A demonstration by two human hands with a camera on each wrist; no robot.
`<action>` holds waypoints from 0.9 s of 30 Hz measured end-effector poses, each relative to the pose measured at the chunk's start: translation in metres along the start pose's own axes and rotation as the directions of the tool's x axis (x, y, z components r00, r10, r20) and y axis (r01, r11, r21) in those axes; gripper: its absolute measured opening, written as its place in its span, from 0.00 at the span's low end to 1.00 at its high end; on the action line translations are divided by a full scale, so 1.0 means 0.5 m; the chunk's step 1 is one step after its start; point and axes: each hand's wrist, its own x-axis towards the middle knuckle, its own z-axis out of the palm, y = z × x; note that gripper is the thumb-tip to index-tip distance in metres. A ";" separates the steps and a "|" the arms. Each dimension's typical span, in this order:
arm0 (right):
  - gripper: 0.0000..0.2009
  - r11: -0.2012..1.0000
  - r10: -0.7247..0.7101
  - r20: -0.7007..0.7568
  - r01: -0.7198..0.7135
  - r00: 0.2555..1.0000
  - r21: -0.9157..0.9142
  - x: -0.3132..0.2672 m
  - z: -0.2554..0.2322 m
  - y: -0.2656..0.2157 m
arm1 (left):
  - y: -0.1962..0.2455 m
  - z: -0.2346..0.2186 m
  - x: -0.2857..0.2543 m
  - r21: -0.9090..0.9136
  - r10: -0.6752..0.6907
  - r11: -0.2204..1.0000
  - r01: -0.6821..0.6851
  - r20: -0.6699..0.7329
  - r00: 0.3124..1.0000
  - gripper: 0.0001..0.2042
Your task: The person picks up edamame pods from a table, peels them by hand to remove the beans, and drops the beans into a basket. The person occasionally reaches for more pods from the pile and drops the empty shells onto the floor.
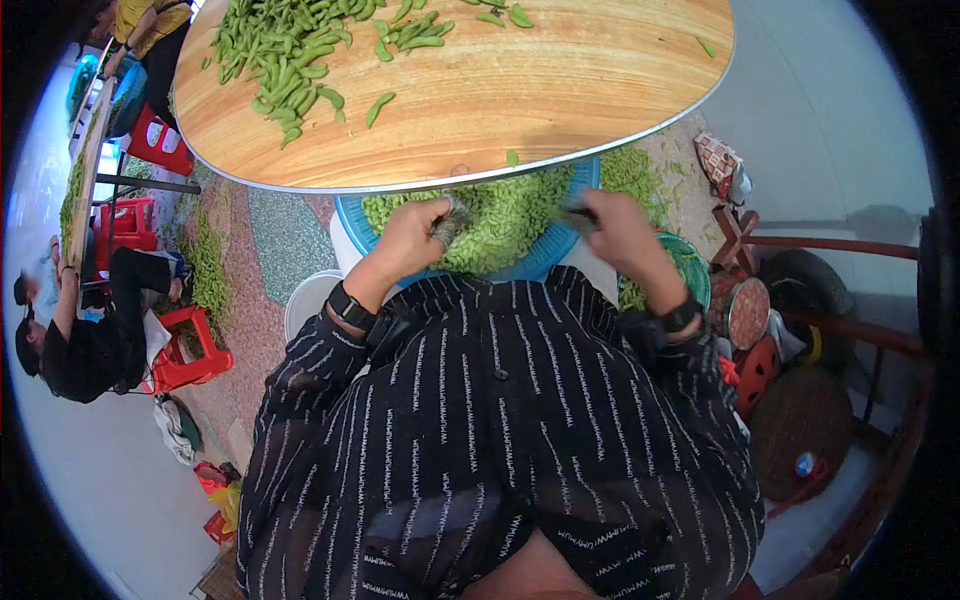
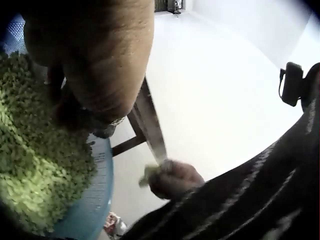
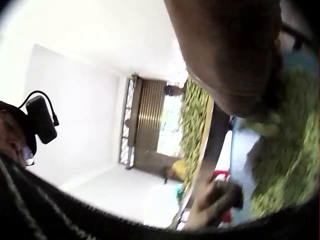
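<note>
Over a blue basin (image 1: 585, 190) heaped with shelled green beans (image 1: 510, 225), both hands are raised a little apart. My left hand (image 1: 408, 238) has bent fingers with a grey covering around the tips; whether it holds a bean I cannot tell. To the right, my right hand (image 1: 620, 240) is blurred, its fingers curled at the basin's edge. From the left wrist view, the right hand (image 2: 177, 181) pinches a blurred green bean pod (image 2: 148, 176). Just in front of the hands lies a round-cornered wooden board (image 1: 560, 90) with a pile of green pods (image 1: 290, 55).
A green basket (image 1: 690, 265) stands at the right, beside pods scattered on the floor (image 1: 640, 180). A white tub (image 1: 310, 300) sits at left. Farther left are red stools (image 1: 195, 350), a seated person (image 1: 90, 335) and another long board (image 1: 82, 170) with pods.
</note>
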 end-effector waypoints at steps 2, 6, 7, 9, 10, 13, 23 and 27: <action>0.08 0.895 0.264 0.044 -0.228 0.964 -0.383 -0.055 -0.021 0.101 | -0.032 0.005 -0.008 0.096 0.079 0.992 -0.082 0.040 0.996 0.11; 0.09 0.978 0.168 0.097 -0.154 0.981 -0.140 -0.068 0.029 0.129 | -0.049 0.022 -0.022 0.241 0.283 0.938 -0.249 -0.121 0.951 0.08; 0.09 0.994 0.083 0.141 -0.072 0.987 -0.078 -0.051 0.061 0.129 | -0.047 0.015 -0.026 0.201 0.195 0.964 -0.174 -0.090 0.977 0.07; 0.09 0.999 -0.044 0.216 0.041 0.975 0.021 -0.017 0.130 0.120 | -0.051 0.013 -0.033 0.165 0.103 0.982 -0.093 -0.055 0.993 0.07; 0.09 0.996 -0.085 0.252 0.074 0.964 0.053 0.001 0.160 0.112 | -0.059 0.016 -0.035 0.135 0.056 0.990 -0.044 -0.092 0.994 0.07; 0.08 0.978 -0.163 0.380 0.200 0.911 -0.060 0.050 0.228 0.093 | -0.084 0.024 -0.046 0.100 -0.013 0.995 0.027 -0.138 0.990 0.06; 0.06 0.941 -0.151 0.551 0.289 0.821 -0.173 0.105 0.353 0.118 | -0.097 0.019 -0.078 0.037 -0.146 0.987 0.155 -0.167 0.975 0.05; 0.08 0.914 -0.154 0.596 0.342 0.788 -0.216 0.122 0.347 0.109 | -0.098 0.020 -0.082 0.054 -0.173 0.982 0.182 -0.142 0.975 0.05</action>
